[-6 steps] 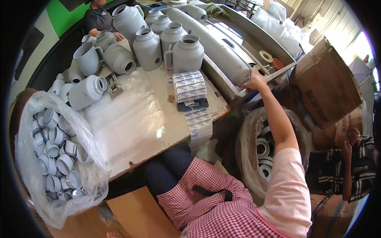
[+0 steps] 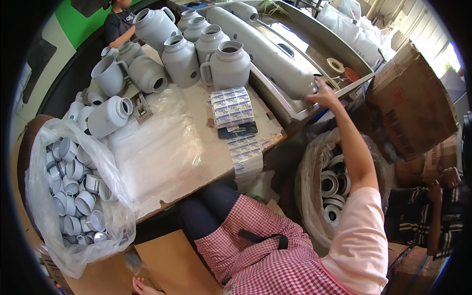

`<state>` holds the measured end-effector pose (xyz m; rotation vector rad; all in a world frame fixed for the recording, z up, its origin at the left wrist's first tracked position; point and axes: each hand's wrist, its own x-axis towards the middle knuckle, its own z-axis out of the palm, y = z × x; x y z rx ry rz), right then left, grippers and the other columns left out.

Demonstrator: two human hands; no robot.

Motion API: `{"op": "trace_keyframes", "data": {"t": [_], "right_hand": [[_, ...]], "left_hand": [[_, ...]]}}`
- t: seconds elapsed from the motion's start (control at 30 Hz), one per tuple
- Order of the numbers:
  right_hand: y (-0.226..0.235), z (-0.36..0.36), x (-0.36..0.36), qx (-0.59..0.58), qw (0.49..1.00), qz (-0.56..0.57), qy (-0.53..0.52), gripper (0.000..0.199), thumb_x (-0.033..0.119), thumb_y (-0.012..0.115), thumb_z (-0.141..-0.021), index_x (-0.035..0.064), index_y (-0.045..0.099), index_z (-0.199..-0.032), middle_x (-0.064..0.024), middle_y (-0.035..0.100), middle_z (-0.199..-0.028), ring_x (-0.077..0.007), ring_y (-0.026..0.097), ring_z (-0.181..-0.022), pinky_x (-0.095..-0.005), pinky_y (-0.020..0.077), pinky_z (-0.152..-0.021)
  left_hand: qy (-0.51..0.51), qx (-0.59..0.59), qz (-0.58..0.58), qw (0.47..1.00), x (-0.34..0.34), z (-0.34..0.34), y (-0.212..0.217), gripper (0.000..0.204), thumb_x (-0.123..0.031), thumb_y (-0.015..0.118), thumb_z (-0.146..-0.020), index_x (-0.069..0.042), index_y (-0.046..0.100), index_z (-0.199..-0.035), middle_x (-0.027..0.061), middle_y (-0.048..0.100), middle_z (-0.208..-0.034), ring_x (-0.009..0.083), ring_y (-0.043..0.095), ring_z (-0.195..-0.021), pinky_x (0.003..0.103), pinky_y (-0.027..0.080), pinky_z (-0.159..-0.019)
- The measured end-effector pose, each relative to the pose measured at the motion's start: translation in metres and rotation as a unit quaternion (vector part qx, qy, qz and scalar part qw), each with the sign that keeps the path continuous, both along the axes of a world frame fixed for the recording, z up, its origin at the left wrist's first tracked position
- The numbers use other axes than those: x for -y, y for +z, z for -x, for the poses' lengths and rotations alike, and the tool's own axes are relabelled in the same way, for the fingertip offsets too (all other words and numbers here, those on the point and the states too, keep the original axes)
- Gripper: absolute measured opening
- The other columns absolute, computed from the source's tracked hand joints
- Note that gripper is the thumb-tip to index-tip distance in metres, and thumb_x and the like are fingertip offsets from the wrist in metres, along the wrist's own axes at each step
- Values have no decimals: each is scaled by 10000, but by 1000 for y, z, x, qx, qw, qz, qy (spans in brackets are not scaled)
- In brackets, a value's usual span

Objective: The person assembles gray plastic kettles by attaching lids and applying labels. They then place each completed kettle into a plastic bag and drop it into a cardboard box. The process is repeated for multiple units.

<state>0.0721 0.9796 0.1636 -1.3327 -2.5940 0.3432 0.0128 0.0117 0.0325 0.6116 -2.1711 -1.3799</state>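
My right hand reaches far out to the right. Its fingers are round the neck end of a grey jug, the nearest in a row lying on their sides in a long metal trough. At the bottom edge my left hand shows only in part, over an open cardboard box. Its fingers look apart, with nothing seen in them. Several grey jugs, one with a spout, stand or lie on the table. A roll of labels sits near its right edge.
A plastic bag of grey cups stands at the left, and a bag of ring-shaped grey parts at the right. A large carton leans beyond it. Tape rolls lie by the trough. Other people are at the far left and right.
The view has shifted slightly. My right hand has moved a little to the right at the jug's neck end. More of my left hand has come into view at the bottom.
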Motion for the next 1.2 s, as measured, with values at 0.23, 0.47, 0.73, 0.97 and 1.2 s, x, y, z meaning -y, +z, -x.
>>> {"op": "trace_keyframes", "data": {"t": [0.23, 0.47, 0.73, 0.97, 1.2], "right_hand": [[101, -99, 110, -301, 919, -213, 143, 600, 141, 843, -779, 161, 666, -1352, -109, 619, -1249, -232, 679, -1039, -354, 582, -882], [95, -146, 165, -300, 904, -277, 122, 670, 13, 861, -721, 100, 647, -1350, -108, 621, -1246, -258, 650, -1139, -352, 584, -887], [41, -177, 216, -462, 881, 93, 46, 647, -80, 759, -819, 49, 527, -1409, -94, 611, -1264, -182, 613, -1176, -364, 540, -992], [-38, -126, 364, -326, 417, 847, 45, 703, 382, 680, -989, 61, 388, -1542, -206, 546, -1459, -329, 671, -1206, -479, 636, -931], [-85, -23, 301, -301, 882, 84, 353, 240, 89, 850, -766, 82, 733, -975, -67, 743, -996, -305, 668, -946, -401, 530, -878]], "left_hand": [[-120, -53, 19, 991, -113, 41, 55, 297, -191, 543, -1098, -9, 693, -1278, 87, 670, -1121, 186, 625, -1023, 324, 515, -948], [-270, -54, -7, 961, -245, 59, 109, 245, -156, 547, -1104, 12, 675, -1228, 70, 687, -1025, 131, 616, -886, 296, 513, -873], [-483, -74, 9, 873, -320, 35, 123, 259, -78, 500, -1107, 30, 660, -1280, 105, 682, -1147, 167, 655, -989, 299, 526, -914], [-495, -95, -241, 829, -376, 37, 123, 661, -486, 329, -1151, 80, 551, -1411, 204, 592, -1460, 252, 602, -1257, 389, 456, -1103], [-322, 38, -167, 931, -352, 44, 108, 629, -437, 333, -1158, -116, 366, -619, -27, 315, -622, 123, 355, -606, 320, 451, -659]]}}
